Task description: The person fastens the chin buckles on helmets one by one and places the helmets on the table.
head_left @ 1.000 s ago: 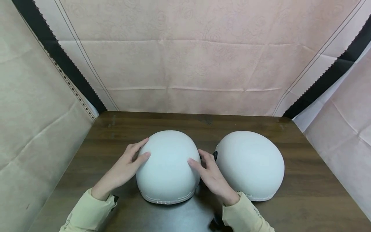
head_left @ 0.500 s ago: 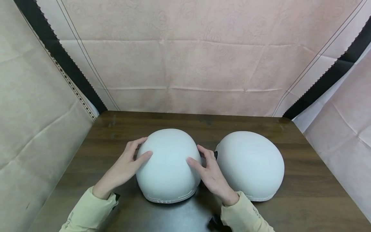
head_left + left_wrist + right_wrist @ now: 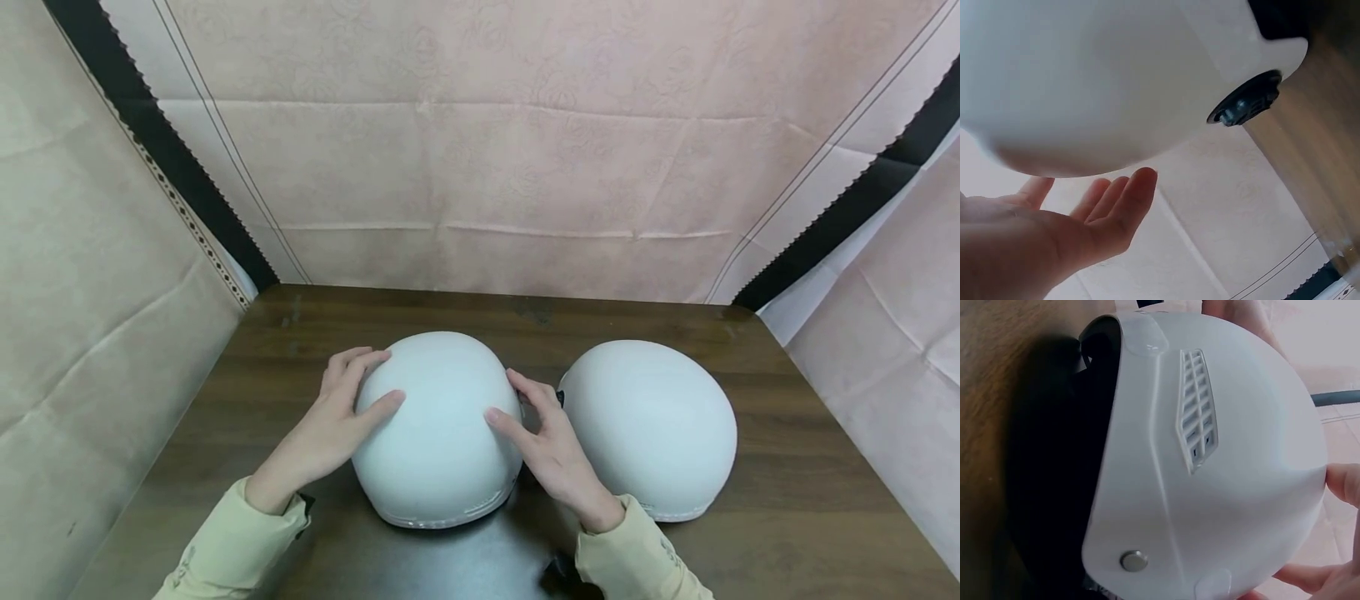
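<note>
In the head view a white helmet (image 3: 442, 433) sits on the wooden table, dome up, between both hands. My left hand (image 3: 330, 425) lies against its left side with thumb and fingers spread over the shell. On the opposite side, the thumb and fingertips of my right hand (image 3: 551, 442) touch the dome. The left wrist view shows slightly bent fingers close under the shell (image 3: 1104, 81), with a round black fitting (image 3: 1247, 100) near its edge. A grille vent (image 3: 1197, 412) and a metal rivet (image 3: 1134, 560) appear in the right wrist view.
Just right of my right hand stands a second white helmet (image 3: 652, 433), with a small black part on its left side. The brown table (image 3: 810, 500) is enclosed by pale fabric walls (image 3: 480, 167). Something dark (image 3: 558, 575) lies near the right cuff.
The left thumb has slid right, farther over the near helmet's shell. The right fingers have moved slightly up and the helmet has shifted a little. The second helmet stays put.
</note>
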Motion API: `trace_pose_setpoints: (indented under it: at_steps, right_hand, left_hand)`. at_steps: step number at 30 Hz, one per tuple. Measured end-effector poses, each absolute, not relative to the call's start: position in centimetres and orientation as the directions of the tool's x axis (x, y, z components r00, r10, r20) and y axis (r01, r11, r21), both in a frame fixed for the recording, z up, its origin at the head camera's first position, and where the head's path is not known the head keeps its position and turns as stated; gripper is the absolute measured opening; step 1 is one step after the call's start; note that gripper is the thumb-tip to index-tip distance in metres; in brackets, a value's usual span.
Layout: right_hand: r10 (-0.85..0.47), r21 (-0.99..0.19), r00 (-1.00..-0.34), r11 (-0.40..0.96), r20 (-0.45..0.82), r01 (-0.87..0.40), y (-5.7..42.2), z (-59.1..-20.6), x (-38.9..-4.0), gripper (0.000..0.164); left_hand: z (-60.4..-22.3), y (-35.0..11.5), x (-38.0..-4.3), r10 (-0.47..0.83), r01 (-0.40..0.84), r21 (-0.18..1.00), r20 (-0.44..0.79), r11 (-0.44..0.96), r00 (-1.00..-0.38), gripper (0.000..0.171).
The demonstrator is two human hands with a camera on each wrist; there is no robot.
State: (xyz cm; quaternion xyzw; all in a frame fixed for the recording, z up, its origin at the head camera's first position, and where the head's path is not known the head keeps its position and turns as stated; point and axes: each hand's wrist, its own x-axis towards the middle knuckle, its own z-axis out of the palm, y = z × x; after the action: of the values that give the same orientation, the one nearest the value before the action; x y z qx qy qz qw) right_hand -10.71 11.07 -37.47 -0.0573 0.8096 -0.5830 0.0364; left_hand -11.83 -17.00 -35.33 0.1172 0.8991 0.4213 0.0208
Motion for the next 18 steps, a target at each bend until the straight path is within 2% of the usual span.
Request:
trace_pose_setpoints:
  at_steps: [10,18]
  right_hand:
    - [-0.154,-0.948,-0.986,0.299,0.061,-0.105,10.94,-37.16,-10.55,0.063]
    - [-0.177,-0.926,-0.982,0.357,0.062,-0.122,10.94,-37.07,-10.34,0.069]
  left_hand:
    - [-34.92,-16.89,-11.35,0.254,0.229,0.751,0.085,0.619,-0.963,0.061]
    - [-34.62,-16.74,-11.26,0.247,0.217,0.739,0.071,0.637,-0.966,0.064]
